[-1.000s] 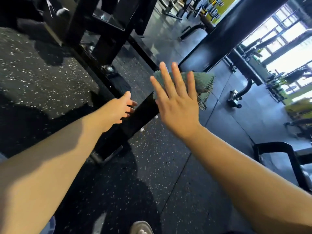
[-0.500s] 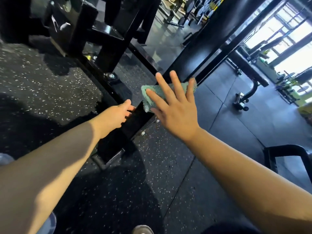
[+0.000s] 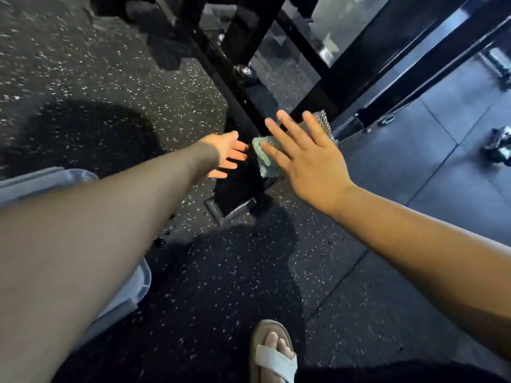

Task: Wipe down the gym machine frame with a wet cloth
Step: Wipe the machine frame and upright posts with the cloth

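Observation:
The black gym machine frame slants from the upper right down to a foot on the floor near the middle. My right hand lies flat, fingers spread, pressing a green cloth against the lower end of that beam. The cloth's mesh-patterned edge shows past my fingers. My left hand rests just left of the cloth on the same beam, fingers loosely apart, holding nothing.
A pale grey bin sits at the left, partly behind my left forearm. My sandalled foot stands on the speckled rubber floor. More black frame posts and bolted feet rise beyond. Small equipment lies at the right.
My right hand has slid the cloth down the slanted beam toward its foot. The view has tipped downward, bringing the bin and my foot into view. My left hand stayed on the beam.

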